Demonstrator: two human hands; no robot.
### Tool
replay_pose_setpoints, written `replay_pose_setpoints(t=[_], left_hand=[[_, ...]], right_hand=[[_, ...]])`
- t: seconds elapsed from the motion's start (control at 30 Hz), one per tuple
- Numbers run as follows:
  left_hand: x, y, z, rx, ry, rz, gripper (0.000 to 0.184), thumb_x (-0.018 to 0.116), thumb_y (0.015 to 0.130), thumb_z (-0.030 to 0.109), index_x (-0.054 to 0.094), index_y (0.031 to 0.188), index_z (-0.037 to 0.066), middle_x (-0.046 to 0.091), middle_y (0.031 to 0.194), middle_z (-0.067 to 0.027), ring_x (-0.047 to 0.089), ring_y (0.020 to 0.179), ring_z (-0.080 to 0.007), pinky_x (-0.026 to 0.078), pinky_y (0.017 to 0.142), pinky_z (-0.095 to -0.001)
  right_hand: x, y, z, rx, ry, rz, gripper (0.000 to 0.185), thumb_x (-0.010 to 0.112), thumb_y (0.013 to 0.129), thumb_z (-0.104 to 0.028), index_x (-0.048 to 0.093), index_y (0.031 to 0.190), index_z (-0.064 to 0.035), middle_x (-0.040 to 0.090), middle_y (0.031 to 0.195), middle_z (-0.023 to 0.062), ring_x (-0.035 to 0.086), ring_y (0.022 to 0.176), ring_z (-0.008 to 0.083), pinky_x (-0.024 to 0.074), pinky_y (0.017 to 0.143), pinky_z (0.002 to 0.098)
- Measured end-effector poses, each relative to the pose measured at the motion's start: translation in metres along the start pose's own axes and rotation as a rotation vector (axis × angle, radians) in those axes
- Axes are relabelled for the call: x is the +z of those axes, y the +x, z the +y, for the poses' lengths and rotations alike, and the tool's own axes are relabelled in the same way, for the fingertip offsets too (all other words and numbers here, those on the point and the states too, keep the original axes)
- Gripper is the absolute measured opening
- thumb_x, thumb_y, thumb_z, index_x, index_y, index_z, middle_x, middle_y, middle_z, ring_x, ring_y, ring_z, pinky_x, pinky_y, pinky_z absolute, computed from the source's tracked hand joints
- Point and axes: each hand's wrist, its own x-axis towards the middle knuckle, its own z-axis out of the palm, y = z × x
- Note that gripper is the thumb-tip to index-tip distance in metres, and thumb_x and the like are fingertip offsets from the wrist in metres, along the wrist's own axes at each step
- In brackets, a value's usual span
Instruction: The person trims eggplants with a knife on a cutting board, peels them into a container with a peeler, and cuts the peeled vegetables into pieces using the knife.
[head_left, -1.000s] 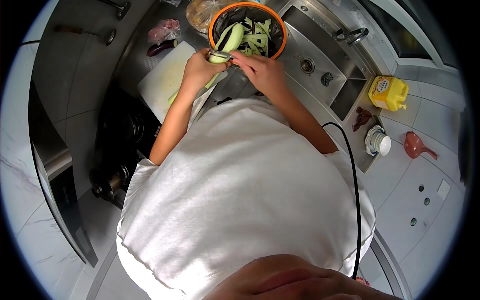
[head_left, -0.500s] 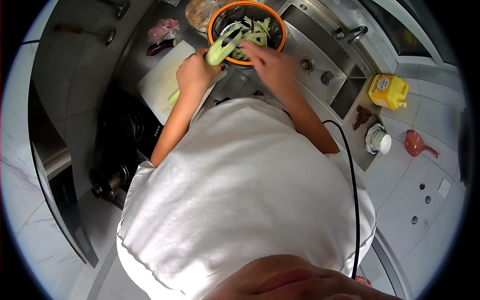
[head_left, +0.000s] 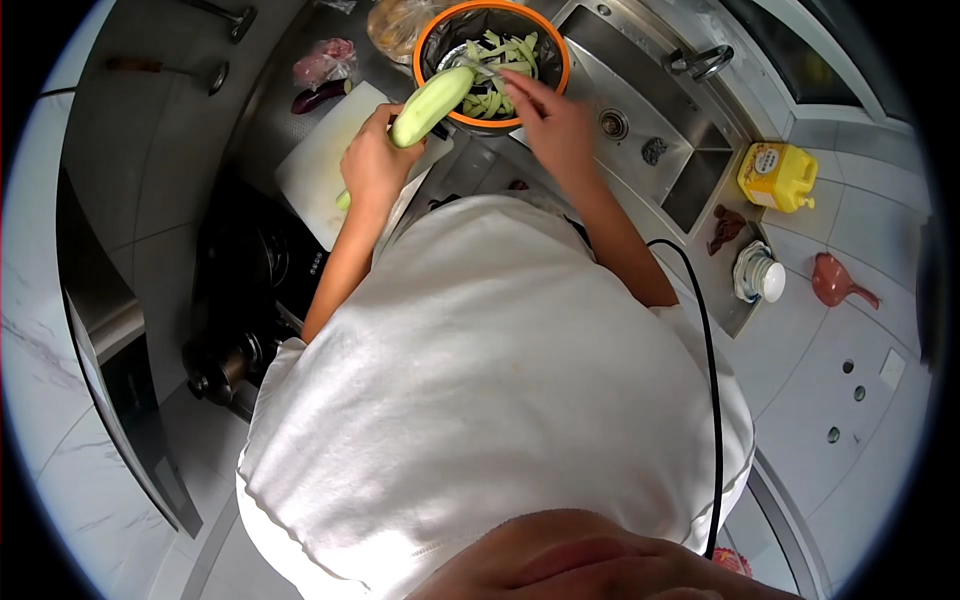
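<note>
- Left hand (head_left: 375, 165): fingers and thumb wrapped snugly round the near end of a peeled eggplant (head_left: 437, 105).
- Right hand (head_left: 555, 125): fingers closed in on a thin metal peeler (head_left: 484, 68), index finger reaching along it. The hand's a bit blurry, and I can't tell if the blade is touching the eggplant.
- The eggplant itself: long, smooth, pale green and kinda shiny, with a rounded far end. No dark skin on the side facing up. It's tilted, with its far end over the near left edge of the bin.
- Bin (head_left: 418, 50): orange rim, dark liner, loads of pale green peel strips (head_left: 495, 62) inside, some with dark purple skin.
- Cutting board (head_left: 320, 170): white, just left of the bin, with another pale green piece (head_left: 344, 200) on it, mostly behind the left wrist.
- Past the board: a dark purple eggplant (head_left: 321, 96) with its skin on, next to a clear bag of something pink (head_left: 322, 65).
- Right of the bin: steel sink (head_left: 585, 75).
- Labels: the yellow jug (head_left: 790, 180) has a pale round label with some markings, too small to read.
</note>
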Motion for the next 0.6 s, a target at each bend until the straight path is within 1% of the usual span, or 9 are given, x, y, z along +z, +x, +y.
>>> replay_pose_setpoints(t=[0.1,0.17,0.2,0.33,0.4,0.47,0.5,0.57,0.6], left_hand=[[0.005,-0.004,-0.006,0.051,-0.175,-0.003,0.047,0.087,0.075,0.022,0.07,0.118,0.012,0.077,0.103,-0.0083,0.074,0.093,-0.0327,0.057,0.081,-0.0392],[0.028,-0.003,-0.031,0.093,-0.325,-0.017,0.047,0.087,0.074,0.02,0.07,0.117,0.011,0.077,0.105,-0.008,0.075,0.093,-0.0318,0.057,0.081,-0.0384],[0.029,-0.001,-0.031,0.136,-0.475,-0.027,0.047,0.088,0.074,0.018,0.07,0.116,0.01,0.077,0.106,-0.0076,0.075,0.092,-0.0309,0.057,0.082,-0.0376],[0.025,-0.006,-0.026,0.034,-0.42,-0.047,0.048,0.088,0.075,0.016,0.068,0.118,0.009,0.076,0.107,-0.0079,0.075,0.095,-0.0291,0.056,0.083,-0.0377],[0.025,-0.006,-0.022,0.127,-0.328,0.037,0.053,0.087,0.075,0.016,0.064,0.122,0.01,0.075,0.109,-0.0081,0.074,0.098,-0.0303,0.057,0.084,-0.0388],[0.028,-0.006,-0.018,0.147,-0.294,0.059,0.054,0.087,0.077,0.014,0.062,0.125,0.01,0.074,0.109,-0.0086,0.072,0.096,-0.0274,0.056,0.085,-0.0373],[0.029,-0.006,-0.016,0.169,-0.26,0.081,0.055,0.086,0.079,0.013,0.061,0.128,0.009,0.074,0.11,-0.0091,0.071,0.093,-0.0246,0.056,0.086,-0.0358],[0.03,-0.008,-0.009,0.177,-0.227,0.063,0.056,0.086,0.077,0.013,0.06,0.127,0.01,0.074,0.112,-0.011,0.072,0.098,-0.0298,0.056,0.085,-0.0394],[0.029,-0.007,-0.006,0.184,-0.195,0.055,0.057,0.085,0.076,0.014,0.059,0.127,0.011,0.073,0.115,-0.0129,0.073,0.102,-0.035,0.057,0.085,-0.043]], right_hand=[[0.016,-0.004,0.008,-0.221,-0.059,0.05,0.027,0.073,0.098,-0.036,0.079,0.122,-0.0241,0.074,0.076,0.011,0.071,0.062,0.0254,0.0529,0.055,0.0355],[0.018,0.005,0.03,-0.051,-0.106,0.048,0.025,0.075,0.098,-0.028,0.079,0.122,-0.0198,0.077,0.082,0.0099,0.063,0.058,0.0151,0.0482,0.056,0.0288],[0.016,0.007,0.036,-0.053,-0.106,0.048,0.025,0.075,0.098,-0.028,0.079,0.122,-0.0198,0.077,0.082,0.0099,0.063,0.058,0.0151,0.0482,0.056,0.0288],[0.004,0.008,0.034,0.052,-0.071,0.027,0.028,0.072,0.1,-0.032,0.078,0.124,-0.0166,0.078,0.085,0.007,0.065,0.064,0.0106,0.0505,0.06,0.0284],[0.007,0.008,0.028,0.064,-0.023,-0.002,0.031,0.071,0.101,-0.033,0.077,0.125,-0.0141,0.079,0.088,0.0041,0.066,0.067,0.0098,0.0514,0.062,0.0287],[0.023,0.01,0.025,0.149,0.459,-0.061,0.037,0.071,0.102,-0.034,0.074,0.13,-0.0091,0.076,0.091,-0.003,0.056,0.063,0.0038,0.0442,0.056,0.0242],[0.023,0.01,0.015,0.151,0.459,-0.06,0.037,0.071,0.102,-0.034,0.074,0.13,-0.0091,0.076,0.091,-0.003,0.056,0.063,0.0038,0.0442,0.056,0.0242],[0.015,0.009,-0.009,0.45,0.701,-0.441,0.039,0.072,0.102,-0.033,0.072,0.131,-0.0067,0.071,0.094,-0.0067,0.042,0.059,-0.0011,0.0317,0.052,0.0195],[0.017,0.008,-0.011,0.471,0.713,-0.451,0.039,0.075,0.099,-0.032,0.073,0.129,-0.0064,0.073,0.096,-0.0049,0.052,0.068,0.001,0.0396,0.059,0.0185]])
